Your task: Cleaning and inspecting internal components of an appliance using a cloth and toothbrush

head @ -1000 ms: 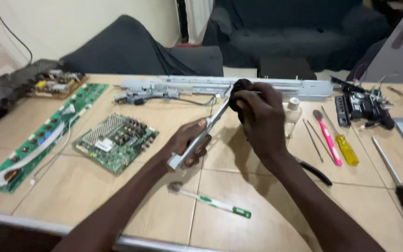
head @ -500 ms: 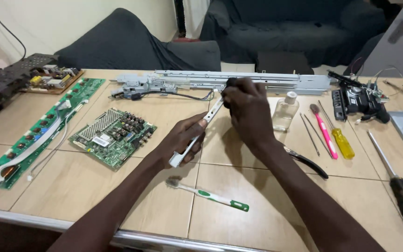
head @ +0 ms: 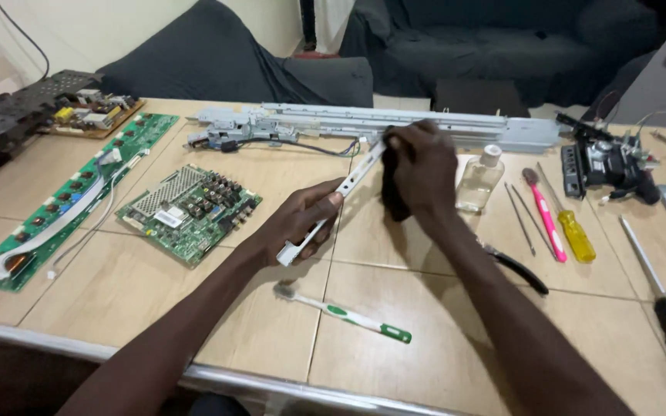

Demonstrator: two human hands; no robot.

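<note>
White metal strip (head: 338,202), held slantwise above the worktop (head: 156,277) in both your hands.

Your left hand (head: 302,223) is clamped on the lower end; your right hand (head: 419,166) is closed on a dark cloth (head: 393,202) pressed at the upper end. Since the earlier frame, strip lies flatter, right hand further up. Toothbrush (head: 344,312) unmoved below.
</note>
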